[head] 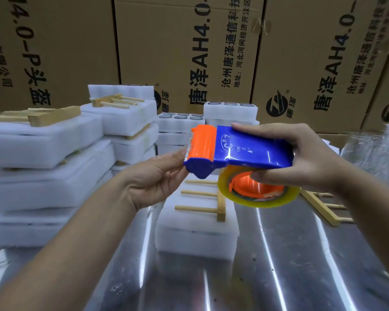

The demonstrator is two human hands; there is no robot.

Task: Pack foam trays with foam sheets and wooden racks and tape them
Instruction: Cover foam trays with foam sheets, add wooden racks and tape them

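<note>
I hold a blue and orange tape dispenser (240, 149) in the air above the table, with a roll of clear yellowish tape (258, 194) on it. My right hand (301, 158) grips its blue body from the right. My left hand (157, 176) pinches the toothed orange end at the left. Below them a white foam tray pack (195, 232) lies on the metal table, with a wooden rack (204, 203) resting on top of it.
Stacks of white foam packs (43, 153) with wooden racks fill the left side. More foam trays holding round glass items (229, 111) stand behind. Another wooden rack (321, 205) lies at the right. Large cardboard boxes (184, 52) wall off the back. Shiny metal table (256, 277).
</note>
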